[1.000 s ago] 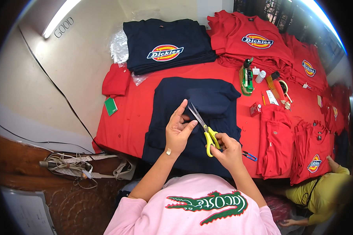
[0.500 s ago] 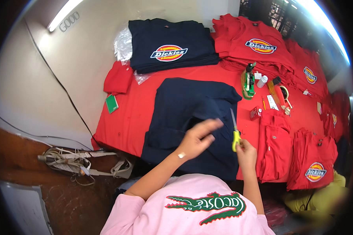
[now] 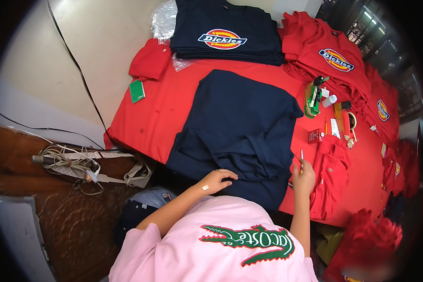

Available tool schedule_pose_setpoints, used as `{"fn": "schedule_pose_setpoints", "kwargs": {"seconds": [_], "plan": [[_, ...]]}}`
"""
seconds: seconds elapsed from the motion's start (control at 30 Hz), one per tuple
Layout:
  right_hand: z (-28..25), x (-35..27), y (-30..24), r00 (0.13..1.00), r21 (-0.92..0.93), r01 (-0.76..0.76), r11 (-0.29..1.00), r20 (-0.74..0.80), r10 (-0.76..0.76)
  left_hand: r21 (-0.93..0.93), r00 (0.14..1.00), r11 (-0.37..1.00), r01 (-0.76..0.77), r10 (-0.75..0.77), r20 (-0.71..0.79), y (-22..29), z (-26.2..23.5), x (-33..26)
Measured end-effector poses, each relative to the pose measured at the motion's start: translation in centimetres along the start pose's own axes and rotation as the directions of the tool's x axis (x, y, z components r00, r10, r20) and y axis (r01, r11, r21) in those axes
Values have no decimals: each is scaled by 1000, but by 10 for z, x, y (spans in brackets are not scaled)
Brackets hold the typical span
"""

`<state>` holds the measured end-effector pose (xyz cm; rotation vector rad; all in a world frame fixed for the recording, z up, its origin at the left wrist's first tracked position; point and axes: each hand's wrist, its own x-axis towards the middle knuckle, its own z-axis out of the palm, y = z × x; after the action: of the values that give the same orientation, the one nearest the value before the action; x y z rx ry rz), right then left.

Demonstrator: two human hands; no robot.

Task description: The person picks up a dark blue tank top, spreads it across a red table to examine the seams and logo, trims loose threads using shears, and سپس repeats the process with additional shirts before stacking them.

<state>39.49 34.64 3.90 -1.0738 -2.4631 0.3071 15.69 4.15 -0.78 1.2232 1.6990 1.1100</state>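
A dark navy shirt (image 3: 239, 122) lies spread flat on the red-covered table (image 3: 160, 117), its near part bunched in folds. My left hand (image 3: 216, 181) rests on the shirt's near edge with curled fingers pressing the cloth. My right hand (image 3: 304, 176) is at the shirt's right edge, closed around small yellow-handled scissors (image 3: 301, 157) whose blades point up and away from me. A folded red shirt (image 3: 331, 174) lies just right of that hand.
A stack of navy shirts (image 3: 225, 33) sits at the table's far side, with piles of red shirts (image 3: 324, 51) to the right. A green tool (image 3: 312, 94), small bottles and tags lie right of the navy shirt. A green card (image 3: 137, 90) and coiled cables (image 3: 75, 164) are on the left.
My right hand has carried the scissors off the navy shirt to its right edge. My left hand has drawn back from the middle to the near edge.
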Motion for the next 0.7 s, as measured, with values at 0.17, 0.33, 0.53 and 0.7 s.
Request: {"fn": "schedule_pose_setpoints", "kwargs": {"seconds": [0.17, 0.33, 0.53, 0.7], "plan": [[37, 63, -154, 902, 267, 390, 881, 82, -424, -429, 901, 819, 381, -433, -26, -11, 7, 9], [112, 80, -192, 831, 37, 474, 880, 312, -461, -671, 598, 361, 647, -787, 153, -3, -12, 27], [91, 81, -181, 802, 634, -240, 735, 556, -217, -677, 697, 733, 68, -520, -494, -3, -16, 28], [14, 116, -136, 965, 932, -257, 255, 232, 125, -924, 863, 217, -316, -339, -375, 19, -81, 8]]}}
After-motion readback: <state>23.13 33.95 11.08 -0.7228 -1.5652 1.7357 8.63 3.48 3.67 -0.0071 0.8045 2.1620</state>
